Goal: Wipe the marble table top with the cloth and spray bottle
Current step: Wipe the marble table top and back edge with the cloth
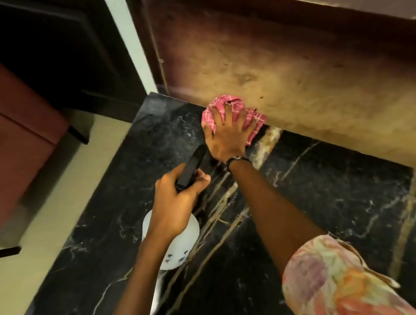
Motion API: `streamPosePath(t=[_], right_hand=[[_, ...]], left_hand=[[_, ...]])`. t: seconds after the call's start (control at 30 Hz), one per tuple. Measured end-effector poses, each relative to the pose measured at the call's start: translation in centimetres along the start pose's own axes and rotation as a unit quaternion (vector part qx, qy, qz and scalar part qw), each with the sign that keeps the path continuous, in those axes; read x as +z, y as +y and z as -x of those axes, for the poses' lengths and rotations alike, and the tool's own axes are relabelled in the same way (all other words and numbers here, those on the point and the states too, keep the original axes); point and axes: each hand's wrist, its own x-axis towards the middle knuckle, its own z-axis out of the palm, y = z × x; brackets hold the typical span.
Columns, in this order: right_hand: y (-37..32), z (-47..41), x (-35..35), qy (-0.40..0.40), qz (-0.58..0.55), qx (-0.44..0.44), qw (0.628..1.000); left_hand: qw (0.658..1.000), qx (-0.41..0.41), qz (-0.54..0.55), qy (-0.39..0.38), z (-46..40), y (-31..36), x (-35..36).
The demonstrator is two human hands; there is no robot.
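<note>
Mid-wipe: right hand [226, 136] presses cloth [234, 114] flat at desk [324, 206] far edge; left hand [177, 200] grips bottle [175, 250]. Most marble seemingly left.

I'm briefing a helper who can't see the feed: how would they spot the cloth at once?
Start at the black marble table top with pale veins and follow it to its far edge, against the stained brown wall. There the right hand presses a crumpled pink checked cloth. It is the only pink fabric on the dark stone.
</note>
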Motion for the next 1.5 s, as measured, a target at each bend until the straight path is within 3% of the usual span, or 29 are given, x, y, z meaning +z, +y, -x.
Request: streamPosePath(t=[0.27,0.4,0.47,0.63,0.77,0.83,0.93,1.07,1.27,1.5], right_hand=[[-11.6,-3.6,3.4,0.002,0.013,-0.026,1.0],[-16.3,-3.3,4.2,-0.006,-0.035,-0.033,0.999],[-16.4,-3.4,3.9,0.007,-0.045,-0.056,0.997],[-10.6,-6.2,1.6,0.087,0.055,-0.262,0.96],[-9.1,-7.1,3.8,0.093,0.053,-0.307,0.946],[-10.0,-7.1,4.1,0.101,0.041,-0.278,0.954],[-13.5,-7.1,4.3,0.094,0.01,-0.138,0.986],[-18.7,-7.1,5.3,0.095,-0.009,0.004,0.995],[-16.0,-6.0,5.1,0.114,0.029,-0.077,0.99],[-15.9,-4.9,5.5,0.078,0.008,-0.001,0.997]], left_hand=[[0.997,0.006,0.032,0.066,-1.7,-1.2,-7.4],[0.994,0.013,0.064,0.082,-1.9,-1.4,-9.0],[0.994,0.014,0.074,0.082,-1.9,-1.4,-9.5],[0.993,0.007,0.09,0.076,-2.3,-2.1,-9.8],[0.993,0.006,0.094,0.075,-2.3,-2.0,-9.8],[0.993,0.004,0.093,0.075,-2.3,-2.0,-10.0],[0.994,0.009,0.082,0.075,-2.3,-2.1,-10.0],[0.993,0.03,0.081,0.08,-2.2,-2.1,-9.9],[0.994,0.046,0.047,0.082,-1.9,-2.4,-9.9],[0.995,0.04,0.043,0.08,-1.3,-2.4,-10.6]])
